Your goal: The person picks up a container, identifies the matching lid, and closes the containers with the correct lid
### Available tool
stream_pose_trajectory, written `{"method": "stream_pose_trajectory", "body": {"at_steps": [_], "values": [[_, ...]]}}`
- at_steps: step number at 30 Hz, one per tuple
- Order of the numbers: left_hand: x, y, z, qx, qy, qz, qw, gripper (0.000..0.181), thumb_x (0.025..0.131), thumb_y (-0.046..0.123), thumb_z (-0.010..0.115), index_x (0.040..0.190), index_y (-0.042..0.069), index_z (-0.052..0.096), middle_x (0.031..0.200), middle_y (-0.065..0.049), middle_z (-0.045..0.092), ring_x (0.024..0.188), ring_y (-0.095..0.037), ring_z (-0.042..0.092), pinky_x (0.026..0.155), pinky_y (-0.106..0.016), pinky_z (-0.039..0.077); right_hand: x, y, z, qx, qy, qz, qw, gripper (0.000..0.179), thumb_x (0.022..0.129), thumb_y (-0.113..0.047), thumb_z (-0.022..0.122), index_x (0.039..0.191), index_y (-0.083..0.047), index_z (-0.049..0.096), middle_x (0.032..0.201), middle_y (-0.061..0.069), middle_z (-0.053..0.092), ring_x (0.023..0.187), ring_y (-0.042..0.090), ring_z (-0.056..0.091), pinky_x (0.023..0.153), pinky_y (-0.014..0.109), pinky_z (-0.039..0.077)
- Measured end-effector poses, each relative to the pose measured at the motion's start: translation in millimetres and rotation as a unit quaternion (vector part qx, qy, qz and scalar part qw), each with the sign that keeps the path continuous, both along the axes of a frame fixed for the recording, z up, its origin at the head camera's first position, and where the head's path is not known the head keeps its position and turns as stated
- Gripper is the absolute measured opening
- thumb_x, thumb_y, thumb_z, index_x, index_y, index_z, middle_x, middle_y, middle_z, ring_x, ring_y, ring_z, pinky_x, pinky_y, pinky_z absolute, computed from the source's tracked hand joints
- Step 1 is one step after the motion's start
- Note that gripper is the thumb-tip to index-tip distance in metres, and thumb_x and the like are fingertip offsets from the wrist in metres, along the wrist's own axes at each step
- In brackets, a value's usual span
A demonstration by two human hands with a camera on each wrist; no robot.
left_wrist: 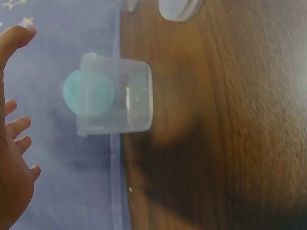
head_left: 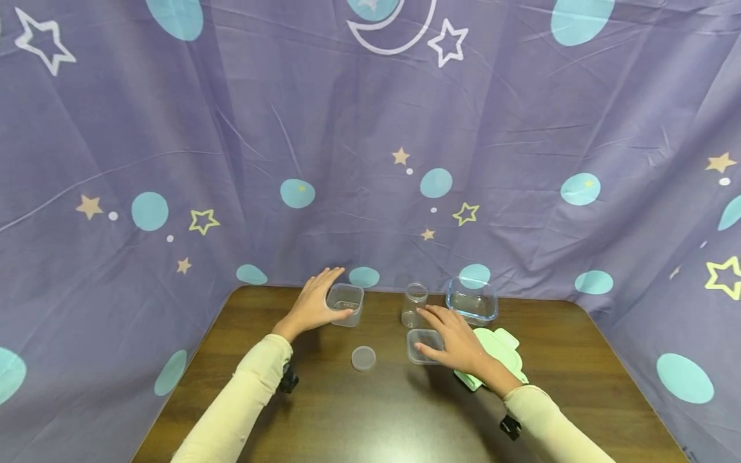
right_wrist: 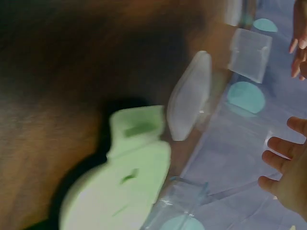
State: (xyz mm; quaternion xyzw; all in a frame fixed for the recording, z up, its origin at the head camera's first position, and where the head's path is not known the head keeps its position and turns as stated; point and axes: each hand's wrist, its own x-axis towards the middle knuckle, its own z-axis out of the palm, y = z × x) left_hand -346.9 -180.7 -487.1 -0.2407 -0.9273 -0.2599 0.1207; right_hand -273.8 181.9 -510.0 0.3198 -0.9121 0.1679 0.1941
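My left hand (head_left: 314, 303) is spread beside a clear square plastic container (head_left: 346, 305), its thumb overlapping the near side in the head view. In the left wrist view the container (left_wrist: 115, 96) stands apart from the fingers. Over the table's right half, my right hand (head_left: 454, 341) hovers with fingers extended and holds nothing. Below it lies a translucent square lid (head_left: 421, 350). Its fingertips overlap the edge of a clear round jar (head_left: 412, 308). A light green clip lid (head_left: 502, 350) lies partly beneath the right wrist.
A glass rectangular container (head_left: 471, 302) with a bluish rim stands at the back right of the brown wooden table (head_left: 359, 424). A small round translucent lid (head_left: 363, 358) lies near the middle. Behind the table hangs a purple patterned curtain (head_left: 347, 128).
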Motion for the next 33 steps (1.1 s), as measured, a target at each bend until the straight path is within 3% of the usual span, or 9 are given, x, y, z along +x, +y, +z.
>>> {"method": "stream_pose_trajectory", "body": {"at_steps": [6,14,21,33], "values": [[-5.0,-7.3,-11.1,-0.04,0.021,0.015,0.9989,0.102,0.072,0.049,0.085,0.156,0.011,0.041,0.157,-0.015,0.046,0.151,-0.042,0.031,0.121,-0.069,0.021,-3.9,3.8,-17.7,0.059,0.022,-0.003,0.998,0.074,0.086,-0.053,0.072,0.146,-0.012,0.055,0.14,0.018,0.059,0.132,0.039,0.054,0.108,0.063,0.043],[-12.8,-13.4,-22.1,-0.077,0.044,-0.002,0.996,0.101,0.071,0.051,0.082,0.154,0.008,0.042,0.15,-0.015,0.05,0.148,-0.045,0.034,0.116,-0.074,0.023,-9.5,6.4,-34.9,0.122,0.031,-0.003,0.9921,0.082,0.085,-0.06,0.07,0.146,-0.008,0.054,0.141,0.02,0.058,0.131,0.041,0.055,0.108,0.062,0.044],[-18.9,-14.7,-24.1,-0.097,0.03,-0.001,0.9949,0.104,0.071,0.056,0.079,0.155,0.008,0.04,0.154,-0.015,0.047,0.149,-0.043,0.034,0.118,-0.073,0.022,-14.4,4.6,-41.5,0.131,0.033,0.014,0.9907,0.082,0.084,-0.057,0.072,0.142,-0.001,0.055,0.134,0.02,0.06,0.124,0.039,0.057,0.105,0.057,0.048],[-24.3,-13.2,-24.4,-0.119,0.012,-0.002,0.9929,0.103,0.072,0.053,0.082,0.155,0.008,0.041,0.153,-0.015,0.049,0.149,-0.042,0.035,0.119,-0.071,0.023,-19.4,1.8,-48.6,0.157,0.021,-0.001,0.9874,0.087,0.08,-0.062,0.071,0.14,-0.001,0.056,0.131,0.017,0.062,0.123,0.036,0.057,0.105,0.058,0.047]]}}
